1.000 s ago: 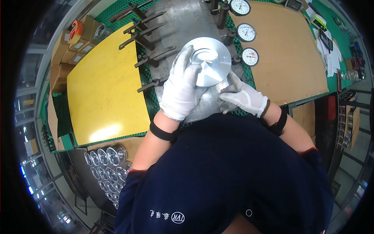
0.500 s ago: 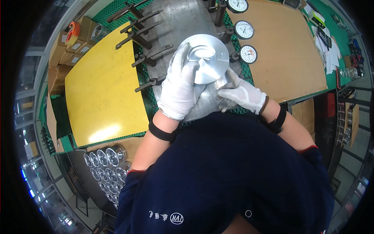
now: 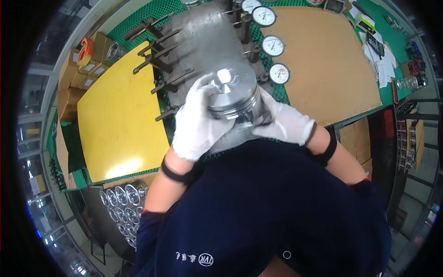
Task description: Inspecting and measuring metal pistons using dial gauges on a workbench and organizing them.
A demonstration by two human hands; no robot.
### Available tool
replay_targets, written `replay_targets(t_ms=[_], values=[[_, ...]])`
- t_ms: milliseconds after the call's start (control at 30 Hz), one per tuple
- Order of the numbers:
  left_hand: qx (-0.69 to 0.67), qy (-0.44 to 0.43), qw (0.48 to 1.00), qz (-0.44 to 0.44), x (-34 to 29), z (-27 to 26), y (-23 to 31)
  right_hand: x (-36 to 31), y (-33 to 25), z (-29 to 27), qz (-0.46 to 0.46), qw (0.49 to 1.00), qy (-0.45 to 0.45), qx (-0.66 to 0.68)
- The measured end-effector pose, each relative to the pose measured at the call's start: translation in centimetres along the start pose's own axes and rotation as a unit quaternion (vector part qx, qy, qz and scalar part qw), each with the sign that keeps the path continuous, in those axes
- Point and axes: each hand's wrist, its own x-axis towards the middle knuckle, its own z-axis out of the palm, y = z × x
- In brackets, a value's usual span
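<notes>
A shiny metal piston is between my two white-gloved hands, tilted so that its round crown and grooved side show. My left hand grips it from the left, with thumb and fingers at the crown's edge. On the other side, my right hand holds the lower skirt, its fingertips partly hidden behind the piston. Beneath them lies a grey metal plate. Dial gauges on posts stand along the plate's right side, the closest white dial gauge near the piston.
Dark metal rods on posts line the plate's left side. A yellow board lies left and a brown board right. Several pistons stand in rows at lower left. Cardboard boxes and a calculator sit farther off.
The piston has tipped from crown facing up to showing its grooved side, and sits slightly lower. My right hand has closed onto its skirt. The view has shifted a little.
</notes>
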Motion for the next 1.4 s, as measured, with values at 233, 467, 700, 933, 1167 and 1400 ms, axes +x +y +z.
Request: replay_targets(t_ms=[233, 467, 700, 933, 1167, 1400], values=[[-0.465, -0.112, 0.872, -0.101, 3.5, -3.0, 8.7, -6.2, 6.2, -5.2, -0.113, 0.87, 0.194, 0.44], [-0.166, 0.038, 0.964, -0.203, -2.4, -2.9, 5.8, -3.8, 11.5, -15.7, 0.033, 0.898, 0.344, 0.27], [0.074, 0.057, 0.901, -0.424, -14.9, -2.8, 7.6, 12.2, 19.8, -18.3, 0.156, 0.901, 0.217, 0.342], [0.262, 0.074, 0.718, -0.64, -29.4, -1.7, 3.0, 20.5, 26.6, -21.4, 0.212, 0.908, 0.212, 0.293], [0.336, -0.003, 0.58, -0.742, -42.9, -8.7, -6.0, 10.4, 21.7, -18.3, 0.117, 0.916, 0.249, 0.291], [0.31, -0.106, 0.622, -0.711, -47.2, -10.4, -11.1, 1.2, 18.2, -17.0, 0.089, 0.866, 0.362, 0.333]])
